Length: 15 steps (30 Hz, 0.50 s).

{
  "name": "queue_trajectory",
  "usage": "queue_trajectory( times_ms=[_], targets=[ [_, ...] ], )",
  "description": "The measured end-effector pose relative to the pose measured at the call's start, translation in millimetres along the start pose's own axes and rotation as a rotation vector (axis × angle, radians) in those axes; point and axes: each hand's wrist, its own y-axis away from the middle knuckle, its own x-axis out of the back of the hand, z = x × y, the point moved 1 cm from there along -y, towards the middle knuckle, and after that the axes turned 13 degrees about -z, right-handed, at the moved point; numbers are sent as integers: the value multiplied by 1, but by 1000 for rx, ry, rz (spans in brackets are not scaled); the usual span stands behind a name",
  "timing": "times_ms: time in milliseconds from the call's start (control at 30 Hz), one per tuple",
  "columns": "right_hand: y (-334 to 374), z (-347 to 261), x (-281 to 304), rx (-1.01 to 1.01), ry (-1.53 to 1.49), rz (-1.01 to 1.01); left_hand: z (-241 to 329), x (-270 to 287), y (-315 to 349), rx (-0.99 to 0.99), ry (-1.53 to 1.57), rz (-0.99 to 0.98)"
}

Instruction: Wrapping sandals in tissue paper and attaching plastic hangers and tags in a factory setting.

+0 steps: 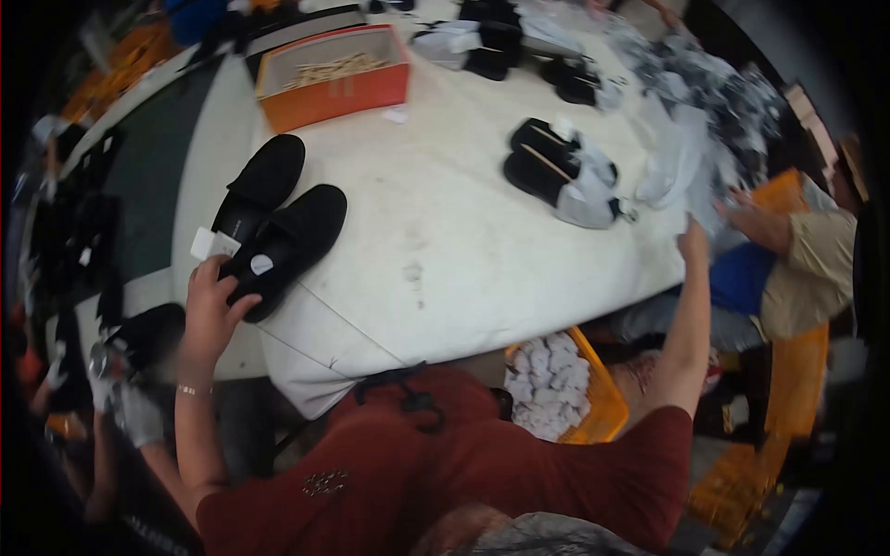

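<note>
Left grip (214,304) touches a black shoe (311,227); right grip (692,246) is near whitish plastic (680,157).

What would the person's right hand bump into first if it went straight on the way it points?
The right hand would probably meet the translucent plastic bags just ahead; it may already be touching them, as depth is hard to judge here.

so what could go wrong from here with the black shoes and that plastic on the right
The white tag sits right by the fingers of the left hand at the black shoe, so it might get creased or tugged.

The right hand is near the clear plastic, with a co-worker's hand close by; the two might bump.
</note>
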Motion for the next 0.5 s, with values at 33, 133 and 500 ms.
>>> queue_trajectory(
  times_ms=[33,133,500],
  targets=[
    [-8,16,-7,-90,8,108,-21,-4,-8,-10,0,16],
    [-32,-69,33,174,-192,308,-62,-19,12,87,22,49],
    [-30,-355,59,487,-263,-75,-145,-21,52,365,-17,86]
  ],
)
